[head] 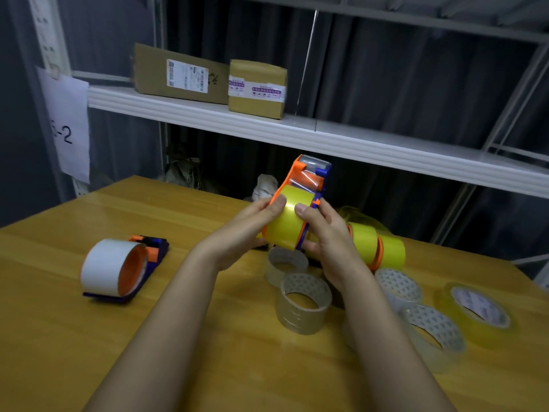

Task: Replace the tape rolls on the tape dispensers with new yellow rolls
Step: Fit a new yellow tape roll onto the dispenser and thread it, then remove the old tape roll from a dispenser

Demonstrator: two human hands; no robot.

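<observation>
Holding the dispenser [309,185] up over the table [74,337], the left hand [246,233] and right hand [326,242] both curl around it, thumbs pressing the yellow roll [286,224] on its hub. Judging by this, the free tape end could stick back or wrinkle (thumbs sit right on it), or fingers could stray toward the far blade end.

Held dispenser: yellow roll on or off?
On. The yellow roll sits in the dispenser between its orange side plates, with left hand and right hand gripping it, thumbs on the tape.
</observation>
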